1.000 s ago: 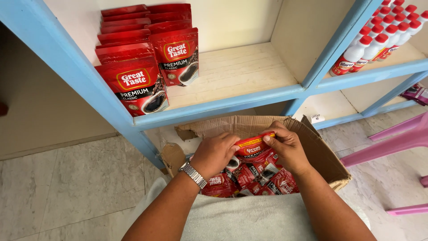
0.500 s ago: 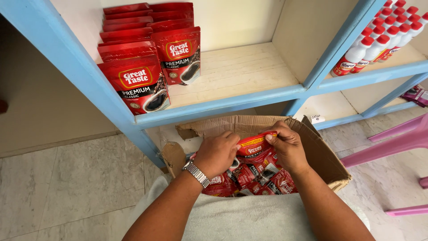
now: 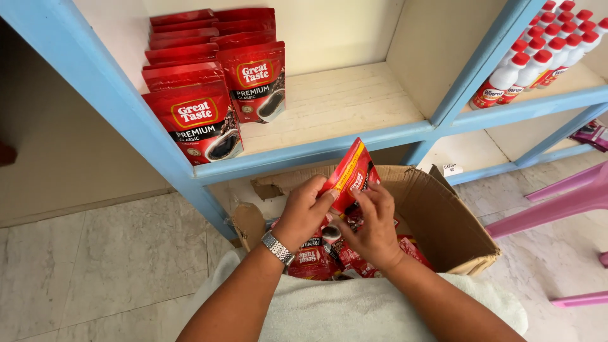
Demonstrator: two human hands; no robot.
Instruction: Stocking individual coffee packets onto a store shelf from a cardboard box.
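Pale wooden shelving with blue edging (image 3: 304,152) stands over an open brown cardboard box (image 3: 443,221) on the tiled floor. Above the box, left hand (image 3: 304,212) and right hand (image 3: 373,225) both pinch one red foil coffee pouch (image 3: 348,174), tilted, just below the shelf's front edge. Shelf board beside the standing red pouches (image 3: 209,95) lies bare. Pouches in the box are partly hidden by the hands.
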